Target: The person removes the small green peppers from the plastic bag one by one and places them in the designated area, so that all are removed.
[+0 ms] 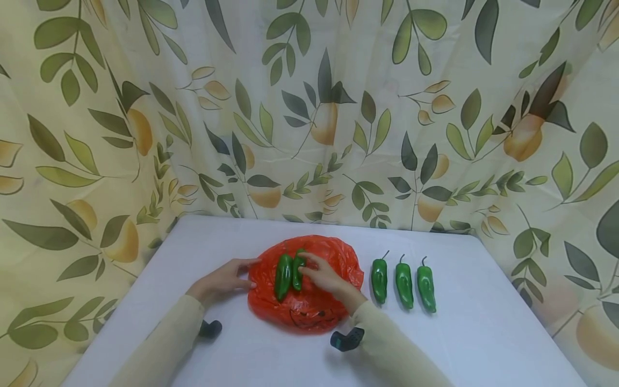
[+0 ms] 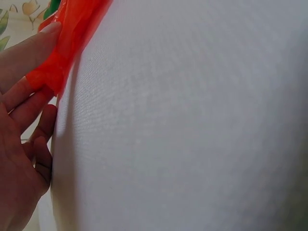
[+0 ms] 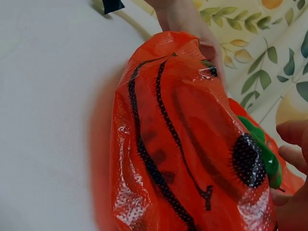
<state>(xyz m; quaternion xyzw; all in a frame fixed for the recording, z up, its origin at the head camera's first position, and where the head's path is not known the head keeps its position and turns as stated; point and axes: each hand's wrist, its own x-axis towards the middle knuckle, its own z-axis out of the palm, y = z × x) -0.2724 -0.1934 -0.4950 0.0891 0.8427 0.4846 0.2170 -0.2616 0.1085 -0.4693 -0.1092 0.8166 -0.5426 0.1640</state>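
Let the left hand (image 1: pixel 224 277), fingers loosely spread against the red bag (image 1: pixel 336 260), steady it while the right hand (image 1: pixel 326 275), fingers bent at the right pepper (image 1: pixel 297 280) atop it, grip unclear, works gently without rolling the left pepper (image 1: pixel 283 277).

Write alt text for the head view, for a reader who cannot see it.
A person's right hand holds a green pepper over a red plastic bag, beside a second pepper lying on it, while the left hand touches the bag's edge. Three more green peppers lie in a row on the white table to the right, before a leaf-patterned curtain.
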